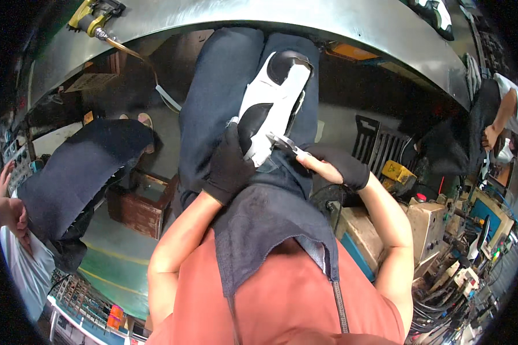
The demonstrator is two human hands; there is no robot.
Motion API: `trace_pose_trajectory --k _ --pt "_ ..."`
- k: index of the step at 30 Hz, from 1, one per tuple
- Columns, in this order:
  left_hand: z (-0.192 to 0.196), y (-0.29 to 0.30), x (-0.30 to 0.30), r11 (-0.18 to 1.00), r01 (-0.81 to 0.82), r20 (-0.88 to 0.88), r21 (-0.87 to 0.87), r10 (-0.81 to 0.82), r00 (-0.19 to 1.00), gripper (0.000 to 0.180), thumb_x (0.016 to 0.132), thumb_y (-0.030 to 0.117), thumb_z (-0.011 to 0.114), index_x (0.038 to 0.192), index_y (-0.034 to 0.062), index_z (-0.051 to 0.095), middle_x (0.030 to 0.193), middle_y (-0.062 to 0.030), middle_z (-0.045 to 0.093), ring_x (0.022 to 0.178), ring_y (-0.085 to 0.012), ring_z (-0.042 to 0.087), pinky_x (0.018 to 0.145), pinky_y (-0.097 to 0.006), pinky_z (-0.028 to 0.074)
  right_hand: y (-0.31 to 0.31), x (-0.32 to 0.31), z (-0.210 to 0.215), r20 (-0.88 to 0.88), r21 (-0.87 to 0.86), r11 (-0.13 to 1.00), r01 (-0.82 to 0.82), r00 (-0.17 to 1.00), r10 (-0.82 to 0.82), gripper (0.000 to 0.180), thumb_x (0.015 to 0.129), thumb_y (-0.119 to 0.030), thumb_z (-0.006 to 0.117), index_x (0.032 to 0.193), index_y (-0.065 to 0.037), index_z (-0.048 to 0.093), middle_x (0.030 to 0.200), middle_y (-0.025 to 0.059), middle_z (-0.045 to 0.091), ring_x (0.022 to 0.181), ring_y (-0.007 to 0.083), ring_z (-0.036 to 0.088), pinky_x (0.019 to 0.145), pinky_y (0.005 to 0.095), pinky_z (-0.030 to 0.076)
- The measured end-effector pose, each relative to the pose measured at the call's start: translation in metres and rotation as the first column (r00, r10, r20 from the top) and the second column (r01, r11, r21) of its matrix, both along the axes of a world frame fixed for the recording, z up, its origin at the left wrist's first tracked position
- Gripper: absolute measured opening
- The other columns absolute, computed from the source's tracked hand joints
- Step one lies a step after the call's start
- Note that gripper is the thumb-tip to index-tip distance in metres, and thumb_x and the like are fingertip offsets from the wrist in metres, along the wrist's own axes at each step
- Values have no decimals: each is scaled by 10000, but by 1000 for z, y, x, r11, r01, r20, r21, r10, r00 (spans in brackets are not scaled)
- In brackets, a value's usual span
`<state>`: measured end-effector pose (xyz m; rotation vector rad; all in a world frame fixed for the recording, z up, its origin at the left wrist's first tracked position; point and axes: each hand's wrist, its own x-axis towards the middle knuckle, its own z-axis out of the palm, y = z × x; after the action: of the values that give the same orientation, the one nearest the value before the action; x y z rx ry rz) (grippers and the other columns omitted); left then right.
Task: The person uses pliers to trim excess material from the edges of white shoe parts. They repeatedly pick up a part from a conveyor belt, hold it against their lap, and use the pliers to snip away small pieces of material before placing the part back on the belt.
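Two thighs in dark trousers [216, 86] bear a black-and-white shoe upper [279, 100], lengthwise, its near end by the dark apron [265, 213]. The gloved left hand [230, 164] grips its near left side, the fingers closed on the edge; how far they reach underneath I cannot tell. The right hand [336, 165], with bare skin at thumb and finger, is closed around small metal scissors [283, 142], whose points lie against the near right part of the upper. Whether the blades are parted is too small to tell.

The main risk, as I judge it, is a slip of the points: they aim across the upper toward the left hand, so a skid could nick the glove or the white material. The lap makes a soft, uneven rest; should a knee shift, the piece could swing and a cut run astray. Trouser cloth lies just beneath, so a blade passing under the edge might catch it.

The far end stops short of the curved rim of the metal bench [282, 14], leaving limited room to slide the piece forward. A beige machine box [429, 230] stands near the right elbow and may limit an outward swing. More space shows beside the left knee, though a hose [126, 50] hangs there.
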<state>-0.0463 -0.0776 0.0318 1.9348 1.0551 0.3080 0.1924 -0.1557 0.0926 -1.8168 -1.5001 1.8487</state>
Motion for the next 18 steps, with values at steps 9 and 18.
trace_pose_trajectory --k 9,18 --pt "-1 4 -9 995 10 42 -104 -6 999 823 777 309 682 1334 -91 226 1092 -314 548 910 -410 613 725 -442 508 -6 -50 29 562 496 774 -393 825 59 272 845 -275 619 738 -46 517 651 164 515 573 342 549 536 408 459" --pt "1 29 -12 927 102 68 -362 -82 994 783 733 298 751 1314 -22 336 1078 -190 567 930 -295 576 830 -383 465 -5 -34 4 8 86 996 34 999 -35 332 947 -299 487 850 7 567 704 144 573 632 238 546 610 352 435"
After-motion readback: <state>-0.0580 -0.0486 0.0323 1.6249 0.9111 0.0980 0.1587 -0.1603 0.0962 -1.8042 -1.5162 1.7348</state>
